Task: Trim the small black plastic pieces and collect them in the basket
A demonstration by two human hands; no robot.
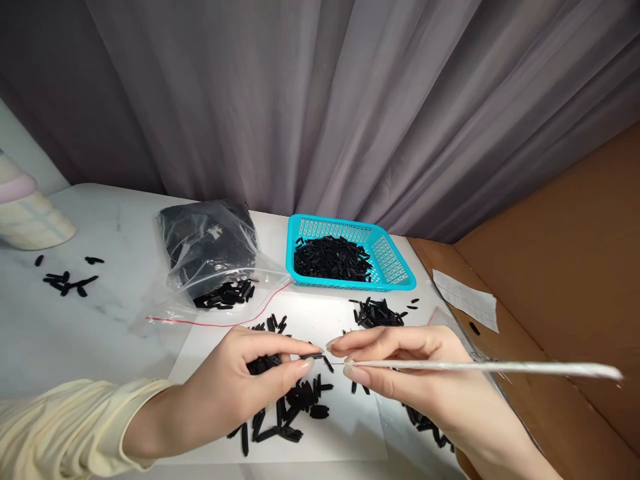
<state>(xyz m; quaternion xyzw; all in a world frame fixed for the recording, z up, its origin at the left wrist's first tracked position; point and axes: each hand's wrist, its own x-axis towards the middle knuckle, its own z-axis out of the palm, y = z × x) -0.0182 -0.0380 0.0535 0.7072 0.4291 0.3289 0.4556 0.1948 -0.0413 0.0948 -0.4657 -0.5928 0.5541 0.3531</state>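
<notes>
My left hand (227, 383) pinches a small black elongated piece (311, 357) between thumb and fingertips, above the white sheet (345, 440). My right hand (425, 383) grips a thin white-handled pick (510, 367), held level. Its fine tip points left toward the black piece; whether the two touch I cannot tell. Beneath and beside my hands lie loose piles of similar black pieces (303, 395). A further heap of black pieces (379, 313) sits behind my right hand, and more are partly hidden below its wrist.
A turquoise basket (350, 285) holding many black pieces stands at the back. Left of it lies a clear zip bag (220, 250), bulging with dark contents. Scattered black pieces (67, 283) and a pale cup-like object (35, 213) are far left. A paper strip (467, 300) lies right, by a brown panel.
</notes>
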